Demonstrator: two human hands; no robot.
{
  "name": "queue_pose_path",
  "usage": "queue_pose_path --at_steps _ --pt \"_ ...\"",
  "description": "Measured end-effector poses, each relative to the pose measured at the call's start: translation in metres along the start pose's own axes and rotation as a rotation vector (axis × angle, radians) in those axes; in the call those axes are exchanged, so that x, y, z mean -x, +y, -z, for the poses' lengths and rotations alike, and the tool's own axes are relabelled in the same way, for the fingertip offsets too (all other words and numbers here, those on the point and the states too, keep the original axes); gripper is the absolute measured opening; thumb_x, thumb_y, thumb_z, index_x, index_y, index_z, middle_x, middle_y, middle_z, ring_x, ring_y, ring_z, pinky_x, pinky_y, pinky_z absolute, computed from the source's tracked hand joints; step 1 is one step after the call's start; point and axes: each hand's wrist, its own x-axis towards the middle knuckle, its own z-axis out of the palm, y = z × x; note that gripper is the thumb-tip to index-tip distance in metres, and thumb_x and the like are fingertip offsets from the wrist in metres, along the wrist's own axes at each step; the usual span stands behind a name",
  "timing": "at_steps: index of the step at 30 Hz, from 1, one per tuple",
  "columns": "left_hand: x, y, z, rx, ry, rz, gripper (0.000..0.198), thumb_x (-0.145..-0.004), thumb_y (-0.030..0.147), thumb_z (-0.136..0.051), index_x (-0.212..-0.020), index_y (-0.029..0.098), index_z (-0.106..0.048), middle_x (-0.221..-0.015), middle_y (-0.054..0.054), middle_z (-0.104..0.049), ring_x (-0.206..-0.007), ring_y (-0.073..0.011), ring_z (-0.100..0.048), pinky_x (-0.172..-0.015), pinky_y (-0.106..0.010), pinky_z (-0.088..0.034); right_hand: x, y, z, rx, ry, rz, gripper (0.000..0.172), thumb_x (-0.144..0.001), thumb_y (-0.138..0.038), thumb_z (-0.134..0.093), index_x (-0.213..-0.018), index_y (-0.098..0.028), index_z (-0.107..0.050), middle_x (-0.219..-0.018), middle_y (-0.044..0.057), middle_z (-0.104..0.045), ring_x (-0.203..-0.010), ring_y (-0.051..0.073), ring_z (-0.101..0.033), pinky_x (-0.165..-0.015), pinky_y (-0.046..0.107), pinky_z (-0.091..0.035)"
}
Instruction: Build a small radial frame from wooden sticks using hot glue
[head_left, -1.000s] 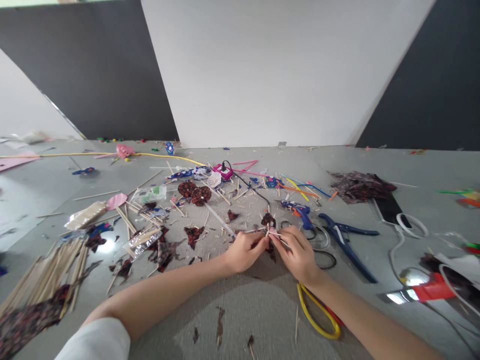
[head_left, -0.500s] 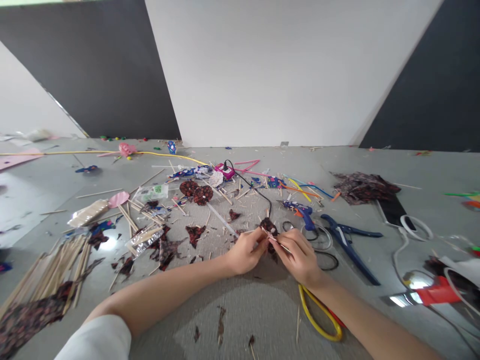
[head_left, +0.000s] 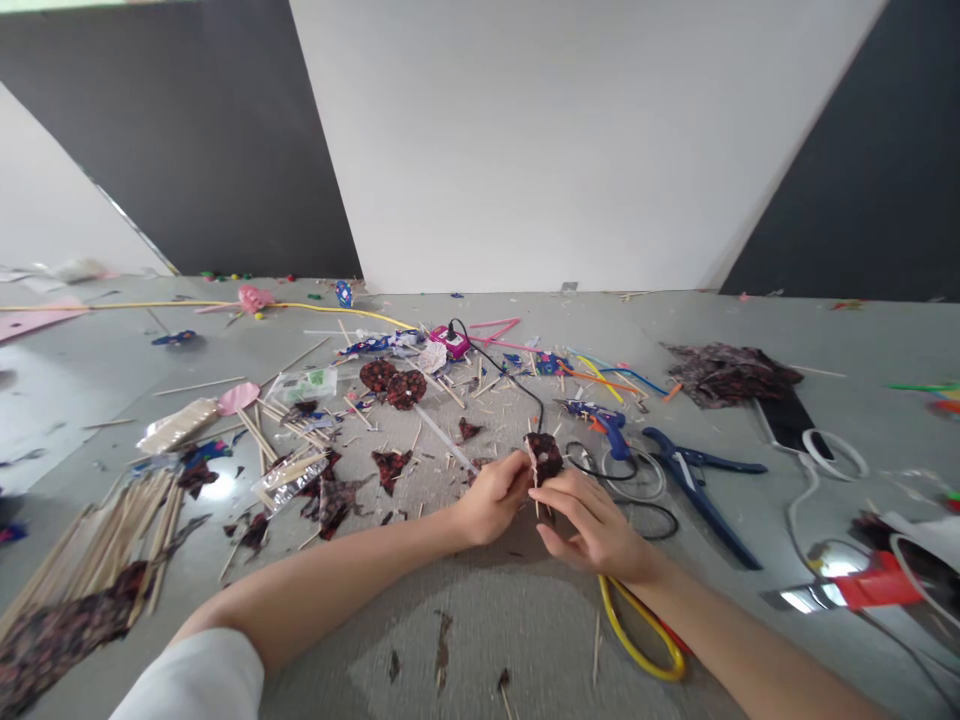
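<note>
Our left fingers (head_left: pixel 517 468) and right fingers (head_left: pixel 556 492) are pinched together on a small dark patterned piece (head_left: pixel 543 455) with thin sticks poking out of it. We hold it just above the grey surface (head_left: pixel 480 620), between the two hands. The left hand (head_left: pixel 489 497) grips its side, and the right hand (head_left: pixel 594 527) closes on its lower part. Just beyond the right hand lie a blue glue gun (head_left: pixel 604 420) and loops of black cable (head_left: pixel 645 515), with blue-handled scissors (head_left: pixel 697 480) further right. A yellow-handled tool (head_left: pixel 637 635) lies under our right wrist. Dark scraps (head_left: pixel 390 465) are strewn to the left, a bundle of wooden sticks (head_left: pixel 105 540) lies far left, and a heap of dark cloth (head_left: pixel 724 372) lies far right.
</note>
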Motion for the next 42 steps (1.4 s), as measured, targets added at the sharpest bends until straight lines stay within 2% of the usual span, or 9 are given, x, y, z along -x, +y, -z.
queue_pose_path --at_steps 5,10,16,21,26,29,33,37,42 --pt "-0.002 -0.009 -0.003 0.07 0.015 0.033 0.031 -0.106 0.042 -0.043 -0.085 0.02 -0.048 -0.071 0.004 -0.049 -0.066 -0.0117 -0.04 -0.063 -0.024 -0.034 0.002 0.0 0.0 0.007 0.043 -0.043 0.051 -0.097 -0.013 -0.054 -0.148 -0.017 -0.055 -0.117 0.014 -0.069 -0.109 0.026 -0.066 -0.096 0.043 -0.057" --pt "-0.005 -0.014 -0.005 0.157 0.052 0.055 0.038 -0.106 0.051 -0.044 -0.086 0.019 -0.052 -0.072 0.002 -0.05 -0.067 -0.0119 -0.042 -0.063 -0.023 -0.036 0.002 0.005 -0.006 0.047 0.136 -0.235 0.057 -0.099 -0.016 -0.053 -0.156 -0.021 -0.049 -0.134 0.017 -0.062 -0.125 0.031 -0.06 -0.105 0.052 -0.054" --pt "-0.005 -0.014 -0.005 0.236 0.01 0.076 0.038 -0.103 0.053 -0.051 -0.092 0.017 -0.056 -0.073 0.003 -0.048 -0.067 -0.0118 -0.042 -0.063 -0.023 -0.038 0.001 0.011 -0.011 -0.05 0.066 -0.369 0.062 -0.105 -0.022 -0.052 -0.165 -0.03 -0.037 -0.155 0.012 -0.057 -0.143 0.03 -0.055 -0.118 0.053 -0.048" --pt "-0.004 -0.01 -0.002 0.187 -0.049 0.074 0.042 -0.104 0.056 -0.048 -0.085 0.019 -0.05 -0.071 0.003 -0.047 -0.066 -0.0116 -0.04 -0.062 -0.022 -0.036 0.002 0.014 -0.015 -0.093 0.059 -0.433 0.062 -0.106 -0.027 -0.057 -0.164 -0.031 -0.036 -0.155 0.01 -0.059 -0.143 0.028 -0.056 -0.119 0.053 -0.046" --pt "-0.003 -0.008 0.0 0.205 -0.081 0.059 0.045 -0.106 0.058 -0.044 -0.087 0.018 -0.052 -0.072 0.003 -0.049 -0.067 -0.0115 -0.041 -0.062 -0.023 -0.035 0.002 0.016 -0.017 -0.045 0.087 -0.467 0.06 -0.105 -0.025 -0.062 -0.16 -0.032 -0.041 -0.15 0.008 -0.065 -0.139 0.028 -0.06 -0.127 0.058 -0.031" --pt "-0.004 -0.009 0.0 0.187 -0.064 0.062 0.04 -0.104 0.053 -0.049 -0.09 0.017 -0.058 -0.075 0.001 -0.053 -0.07 -0.0125 -0.044 -0.065 -0.023 -0.038 0.001 0.013 -0.014 -0.032 0.153 -0.445 0.057 -0.103 -0.023 -0.065 -0.157 -0.032 -0.048 -0.147 0.008 -0.068 -0.135 0.028 -0.063 -0.122 0.056 -0.04" --pt "-0.006 -0.007 0.0 0.18 -0.076 0.004 0.029 -0.1 0.04 -0.054 -0.093 0.015 -0.065 -0.087 -0.004 -0.065 -0.084 -0.0171 -0.056 -0.079 -0.027 -0.046 0.001 0.008 -0.011 -0.106 0.234 -0.381 0.053 -0.102 -0.018 -0.063 -0.153 -0.031 -0.054 -0.139 0.009 -0.072 -0.125 0.027 -0.069 -0.109 0.051 -0.055" --pt "-0.006 -0.007 0.0 0.183 -0.097 0.004 0.032 -0.099 0.042 -0.054 -0.086 0.014 -0.065 -0.088 -0.007 -0.066 -0.082 -0.0181 -0.057 -0.078 -0.028 -0.047 0.004 0.006 -0.014 -0.172 0.21 -0.377 0.054 -0.101 -0.018 -0.065 -0.152 -0.031 -0.054 -0.137 0.008 -0.074 -0.124 0.026 -0.071 -0.11 0.05 -0.057" --pt "-0.005 -0.008 -0.001 0.224 -0.106 0.037 0.04 -0.099 0.05 -0.054 -0.082 0.015 -0.061 -0.083 -0.004 -0.061 -0.078 -0.0158 -0.052 -0.07 -0.025 -0.046 0.002 0.007 -0.014 -0.225 0.135 -0.456 0.055 -0.101 -0.023 -0.067 -0.153 -0.031 -0.052 -0.14 0.008 -0.072 -0.128 0.025 -0.07 -0.112 0.046 -0.057"
